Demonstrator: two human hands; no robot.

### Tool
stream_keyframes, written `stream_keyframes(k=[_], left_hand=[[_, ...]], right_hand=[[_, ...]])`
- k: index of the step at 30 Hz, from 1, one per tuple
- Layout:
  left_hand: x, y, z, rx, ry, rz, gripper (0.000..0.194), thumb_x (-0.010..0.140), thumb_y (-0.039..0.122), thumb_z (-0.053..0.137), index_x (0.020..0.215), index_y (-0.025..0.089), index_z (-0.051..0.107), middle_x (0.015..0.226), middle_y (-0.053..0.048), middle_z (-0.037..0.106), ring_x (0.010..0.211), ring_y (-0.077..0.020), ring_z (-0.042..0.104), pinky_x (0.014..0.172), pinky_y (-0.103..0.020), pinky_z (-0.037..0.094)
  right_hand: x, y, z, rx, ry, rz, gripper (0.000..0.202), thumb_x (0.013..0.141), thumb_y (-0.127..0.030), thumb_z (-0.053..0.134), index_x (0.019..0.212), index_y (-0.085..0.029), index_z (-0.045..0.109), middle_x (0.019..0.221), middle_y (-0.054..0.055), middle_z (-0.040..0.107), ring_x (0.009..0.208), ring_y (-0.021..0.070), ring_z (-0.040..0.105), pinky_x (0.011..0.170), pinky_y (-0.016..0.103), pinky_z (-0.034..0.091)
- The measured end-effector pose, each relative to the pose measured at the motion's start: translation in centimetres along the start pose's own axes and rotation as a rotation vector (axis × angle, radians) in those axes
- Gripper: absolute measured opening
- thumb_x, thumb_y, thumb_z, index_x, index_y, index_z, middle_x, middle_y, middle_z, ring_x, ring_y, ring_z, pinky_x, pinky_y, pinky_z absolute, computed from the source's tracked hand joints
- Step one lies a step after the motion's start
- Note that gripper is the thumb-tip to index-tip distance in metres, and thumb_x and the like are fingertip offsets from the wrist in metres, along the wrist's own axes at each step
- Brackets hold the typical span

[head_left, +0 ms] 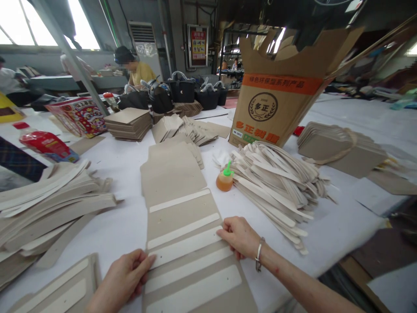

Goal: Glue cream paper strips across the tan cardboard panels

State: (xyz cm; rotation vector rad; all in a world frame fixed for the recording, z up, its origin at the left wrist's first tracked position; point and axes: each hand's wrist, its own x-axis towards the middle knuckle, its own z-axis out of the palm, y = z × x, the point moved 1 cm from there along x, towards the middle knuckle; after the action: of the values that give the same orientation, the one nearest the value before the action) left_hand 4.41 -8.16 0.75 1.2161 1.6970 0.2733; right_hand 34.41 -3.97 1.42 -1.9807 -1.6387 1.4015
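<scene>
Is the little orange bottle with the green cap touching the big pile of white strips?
Cannot tell. In the head view the orange bottle stands right at the edge of the strip pile, but the angle shows no plain gap or contact.

On the white table [124,226], the overlapping cardboard panels [182,204] are grey-brown, each crossed by a pale cream strip [185,247]. At two o'clock from them the heap of loose strips [276,182] is the same cream. The small bottle [224,180] at twelve o'clock is amber orange with a bright green cap. The tall carton [276,100] at one o'clock is kraft brown with an orange band and a dark round emblem. At ten o'clock a printed bag [80,116] shows red, white and yellow.
</scene>
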Motion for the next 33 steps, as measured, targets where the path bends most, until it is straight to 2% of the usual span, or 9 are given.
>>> stream_keyframes(k=[4, 10, 22, 33], left_hand=[[-0.7, 0.8, 0.0, -0.028, 0.015, 0.006, 0.040, 0.072, 0.060, 0.044, 0.058, 0.023, 0.039, 0.043, 0.008, 0.046, 0.036, -0.0097, 0.044, 0.036, -0.020, 0.031], [-0.9, 1.2, -0.4, -0.039, 0.062, 0.011, 0.027, 0.075, 0.047, 0.046, 0.064, 0.022, 0.045, 0.049, 0.005, 0.055, 0.040, -0.0105, 0.051, 0.038, -0.020, 0.036], [-1.1, 1.2, -0.6, -0.055, 0.071, 0.035, 0.026, 0.076, 0.044, 0.045, 0.065, 0.020, 0.047, 0.050, 0.004, 0.054, 0.040, -0.0121, 0.053, 0.036, -0.021, 0.036], [-0.6, 0.3, -0.4, -0.080, 0.046, 0.049, 0.023, 0.075, 0.043, 0.047, 0.065, 0.022, 0.045, 0.049, 0.005, 0.056, 0.040, -0.0129, 0.055, 0.035, -0.021, 0.038]], right_hand=[[-0.1, 0.1, 0.3, -0.028, -0.019, -0.012, 0.023, 0.078, -0.036, 0.049, 0.062, -0.022, 0.041, 0.041, -0.007, 0.048, 0.026, 0.0092, 0.047, 0.023, 0.014, 0.026], [0.2, 0.7, 0.7, -0.085, -0.039, -0.006, 0.028, 0.082, -0.041, 0.046, 0.062, -0.022, 0.038, 0.043, -0.006, 0.049, 0.027, 0.0103, 0.049, 0.023, 0.015, 0.024], [0.6, 1.1, 1.0, -0.146, -0.042, -0.016, 0.031, 0.083, -0.044, 0.043, 0.061, -0.022, 0.038, 0.043, -0.005, 0.049, 0.028, 0.0102, 0.050, 0.023, 0.015, 0.025], [0.7, 1.2, 1.0, -0.157, -0.047, -0.014, 0.032, 0.083, -0.045, 0.042, 0.062, -0.021, 0.039, 0.044, -0.005, 0.051, 0.028, 0.0094, 0.051, 0.024, 0.014, 0.025]])
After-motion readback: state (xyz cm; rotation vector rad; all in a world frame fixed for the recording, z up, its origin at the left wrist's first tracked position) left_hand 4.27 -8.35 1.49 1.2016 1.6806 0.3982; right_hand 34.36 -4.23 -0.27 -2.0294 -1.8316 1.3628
